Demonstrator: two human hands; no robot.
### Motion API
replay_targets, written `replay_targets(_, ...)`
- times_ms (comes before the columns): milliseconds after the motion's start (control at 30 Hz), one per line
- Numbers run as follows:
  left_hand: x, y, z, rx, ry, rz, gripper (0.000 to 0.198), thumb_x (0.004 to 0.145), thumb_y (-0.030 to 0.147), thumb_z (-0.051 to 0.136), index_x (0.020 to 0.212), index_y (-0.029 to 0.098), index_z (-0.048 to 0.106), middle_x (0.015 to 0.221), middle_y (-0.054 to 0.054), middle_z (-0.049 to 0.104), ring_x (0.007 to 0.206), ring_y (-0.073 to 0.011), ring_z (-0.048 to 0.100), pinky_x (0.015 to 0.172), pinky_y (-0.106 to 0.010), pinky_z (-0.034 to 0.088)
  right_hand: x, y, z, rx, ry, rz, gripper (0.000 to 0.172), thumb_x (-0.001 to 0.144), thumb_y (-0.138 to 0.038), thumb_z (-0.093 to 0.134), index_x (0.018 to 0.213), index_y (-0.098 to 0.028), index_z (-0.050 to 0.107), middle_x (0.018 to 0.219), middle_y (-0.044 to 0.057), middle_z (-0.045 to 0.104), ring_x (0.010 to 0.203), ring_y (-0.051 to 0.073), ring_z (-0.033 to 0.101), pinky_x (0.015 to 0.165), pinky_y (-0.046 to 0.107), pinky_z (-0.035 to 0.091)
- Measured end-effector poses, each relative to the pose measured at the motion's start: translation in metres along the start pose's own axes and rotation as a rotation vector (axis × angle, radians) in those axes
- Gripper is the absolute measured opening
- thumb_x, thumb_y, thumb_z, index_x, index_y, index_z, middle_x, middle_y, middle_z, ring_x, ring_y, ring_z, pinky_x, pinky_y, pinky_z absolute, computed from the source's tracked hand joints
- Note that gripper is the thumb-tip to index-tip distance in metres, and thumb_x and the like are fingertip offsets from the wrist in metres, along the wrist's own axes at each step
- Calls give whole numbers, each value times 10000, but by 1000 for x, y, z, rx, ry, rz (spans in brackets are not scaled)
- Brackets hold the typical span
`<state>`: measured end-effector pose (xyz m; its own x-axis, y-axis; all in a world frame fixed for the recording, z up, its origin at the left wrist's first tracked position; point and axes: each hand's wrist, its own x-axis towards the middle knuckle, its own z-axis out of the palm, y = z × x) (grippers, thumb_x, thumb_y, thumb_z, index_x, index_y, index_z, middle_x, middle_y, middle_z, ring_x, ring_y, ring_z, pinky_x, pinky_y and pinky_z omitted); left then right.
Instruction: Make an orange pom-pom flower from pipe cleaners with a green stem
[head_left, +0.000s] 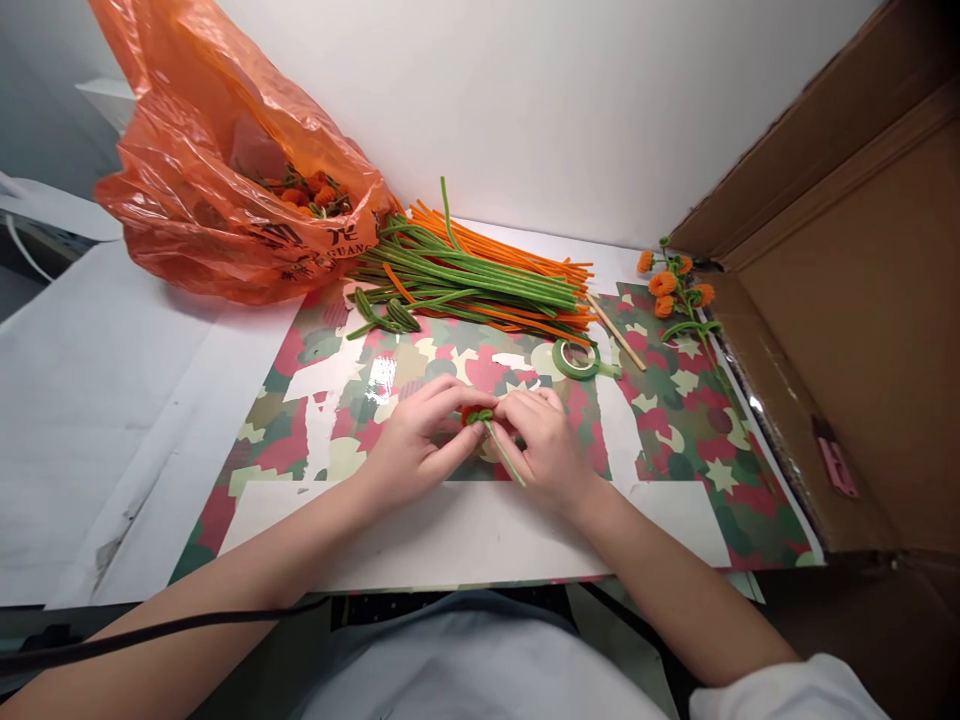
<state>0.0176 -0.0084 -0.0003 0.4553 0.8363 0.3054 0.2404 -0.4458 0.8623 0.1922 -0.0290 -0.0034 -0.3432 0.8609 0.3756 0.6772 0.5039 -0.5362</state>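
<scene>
Between the fingertips of both hands is a small pipe-cleaner flower (480,414), orange with green at its base, and a green stem slants down from it toward me. My left hand (424,435) pinches the flower from the left, thumb and forefinger closed on it. On the other side my right hand (544,440) is closed with its fingertips at the flower's green base and stem. The fingers cover much of the flower. Beyond my right hand lies a roll of green tape (576,360), its loose end pointing right.
Green pipe cleaners (480,275) and orange pipe cleaners (517,250) lie bundled at the back, near a wooden stick (619,335). An orange plastic bag (225,220) holds orange flowers. Finished-looking orange flowers (664,285) lie right, beside a cardboard box (847,300) with a pink cutter (835,460).
</scene>
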Motion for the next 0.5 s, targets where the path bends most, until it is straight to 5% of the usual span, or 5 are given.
replay_targets(500,0,3,4,-18,52,-85,99,836,200,576,810,184,670,747,-28,681,678,-139,629,569,-211,545,-1,-7,11,52,178,63,220,756,-153,493,602,-215,349,546,-49,422,539,123,406,636,301,332)
